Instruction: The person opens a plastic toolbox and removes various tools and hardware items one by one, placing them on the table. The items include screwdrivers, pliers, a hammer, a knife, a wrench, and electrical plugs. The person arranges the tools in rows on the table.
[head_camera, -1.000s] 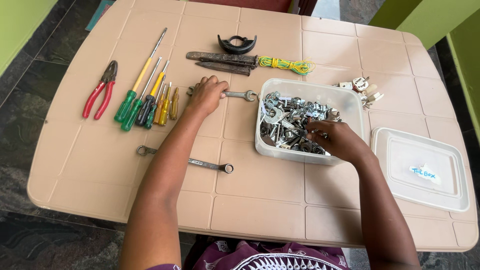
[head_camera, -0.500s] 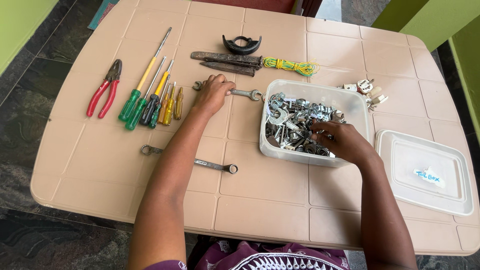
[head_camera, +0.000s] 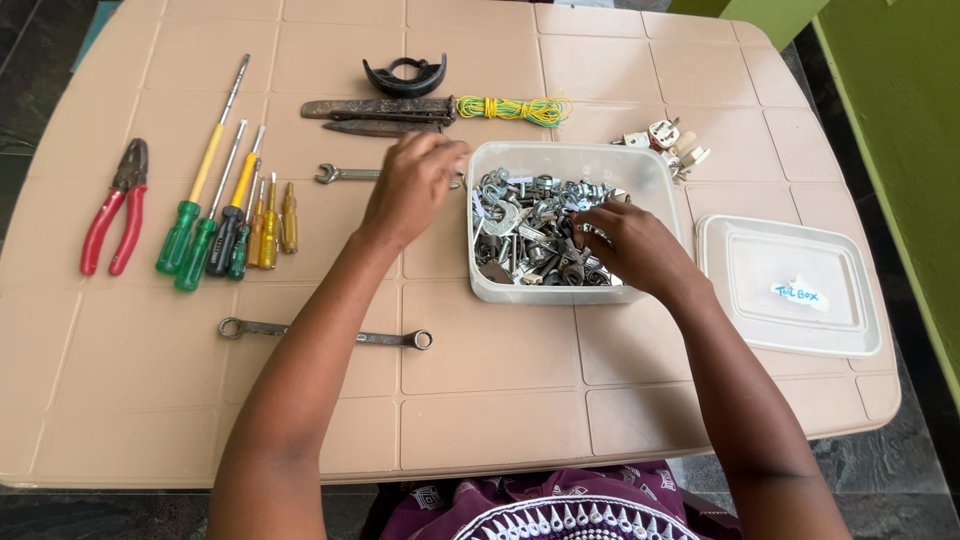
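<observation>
A beige tiled tabletop (head_camera: 300, 420) carries tools. At the far left lie red-handled pliers (head_camera: 115, 210). Just beside them a row of screwdrivers (head_camera: 225, 215) lies side by side, green, yellow and black handles near, shafts pointing away. Closer to the near edge lies a long spanner (head_camera: 325, 333), well apart from the row. At the far side sit a black curved part (head_camera: 404, 77), a dark folded tool (head_camera: 380, 113) and, touching its end, a coil of yellow-green wire (head_camera: 513, 109). White plugs (head_camera: 668, 145) lie further right. A white lid (head_camera: 788, 285) rests at the right edge.
</observation>
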